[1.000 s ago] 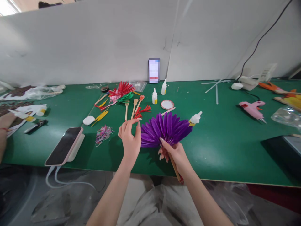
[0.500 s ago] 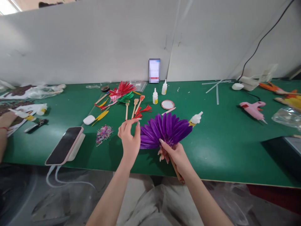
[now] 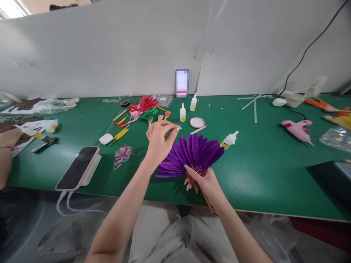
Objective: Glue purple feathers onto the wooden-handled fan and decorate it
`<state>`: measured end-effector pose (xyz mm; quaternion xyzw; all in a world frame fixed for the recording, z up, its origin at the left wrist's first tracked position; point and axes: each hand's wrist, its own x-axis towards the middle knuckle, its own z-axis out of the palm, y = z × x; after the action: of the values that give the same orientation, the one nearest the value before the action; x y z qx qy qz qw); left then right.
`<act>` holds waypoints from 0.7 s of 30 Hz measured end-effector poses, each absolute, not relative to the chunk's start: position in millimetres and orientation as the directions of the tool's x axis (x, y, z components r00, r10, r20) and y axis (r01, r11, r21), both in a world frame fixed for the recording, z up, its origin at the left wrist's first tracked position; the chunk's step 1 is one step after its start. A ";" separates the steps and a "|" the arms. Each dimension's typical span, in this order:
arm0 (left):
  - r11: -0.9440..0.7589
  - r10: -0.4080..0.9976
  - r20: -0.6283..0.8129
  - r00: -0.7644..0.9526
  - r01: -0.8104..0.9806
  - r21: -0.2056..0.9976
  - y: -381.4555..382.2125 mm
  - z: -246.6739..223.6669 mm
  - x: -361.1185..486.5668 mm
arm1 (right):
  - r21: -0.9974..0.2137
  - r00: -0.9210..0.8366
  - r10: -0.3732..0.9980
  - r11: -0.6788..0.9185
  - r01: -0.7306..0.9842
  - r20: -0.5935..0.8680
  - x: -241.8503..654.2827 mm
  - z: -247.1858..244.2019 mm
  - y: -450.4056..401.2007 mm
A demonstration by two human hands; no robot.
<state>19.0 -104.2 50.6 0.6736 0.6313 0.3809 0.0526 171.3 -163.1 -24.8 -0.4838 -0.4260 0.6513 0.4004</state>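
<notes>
My right hand (image 3: 207,180) is closed round the wooden handle (image 3: 210,205) of a purple feather fan (image 3: 192,155), its thumb pressed at the base of the feathers. The feathers spread upward and to the left above the table. My left hand (image 3: 161,137) hovers over the fan's upper left side, thumb and forefinger tips together in a pinch; anything between them is too small to make out. Behind that hand, small wooden sticks (image 3: 167,114) and red tassels are partly hidden. A white glue bottle (image 3: 229,140) lies tilted just right of the feathers.
Two glue bottles (image 3: 182,112) stand beyond the fan, near a round white lid (image 3: 197,122). Left are colourful shreds (image 3: 123,156), yellow feathers (image 3: 119,136), red feathers (image 3: 146,104) and a phone (image 3: 78,168). A pink glue gun (image 3: 297,130) lies right. Another person's arm (image 3: 7,149) reaches in at far left.
My left hand has moved right and up, from beside the fan to above its feathers, and its thumb and forefinger have come together. My right hand keeps holding the fan.
</notes>
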 end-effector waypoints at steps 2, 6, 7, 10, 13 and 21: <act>-0.247 0.916 0.401 0.004 0.795 0.555 -98.5 50.7 22.4 | -0.942 -0.214 0.931 -0.321 -0.100 -0.295 170.2 -23.8 -164.0; -0.334 0.927 0.335 0.172 0.786 0.521 -90.3 47.9 30.7 | -0.938 -0.230 0.923 -0.335 -0.088 -0.308 168.9 -22.2 -165.9; -0.343 0.926 0.326 0.191 0.784 0.517 -88.8 47.2 32.5 | -0.937 -0.235 0.920 -0.340 -0.085 -0.313 168.9 -22.0 -166.2; -0.342 0.929 0.311 0.199 0.781 0.523 -86.0 46.3 36.6 | -0.932 -0.251 0.911 -0.356 -0.072 -0.328 169.1 -21.3 -166.4; -0.362 0.923 0.316 0.221 0.777 0.514 -85.5 46.4 38.7 | -0.931 -0.277 0.901 -0.361 -0.056 -0.333 169.4 -20.6 -166.1; -0.350 0.921 0.338 0.193 0.789 0.504 -85.2 41.7 40.2 | -0.933 -0.262 0.909 -0.354 -0.068 -0.326 168.3 -24.2 -167.2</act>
<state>40.2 -85.2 41.7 0.7646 0.5593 0.3010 0.1097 168.3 -167.2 -24.2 -0.4841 -0.4342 0.6652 0.3669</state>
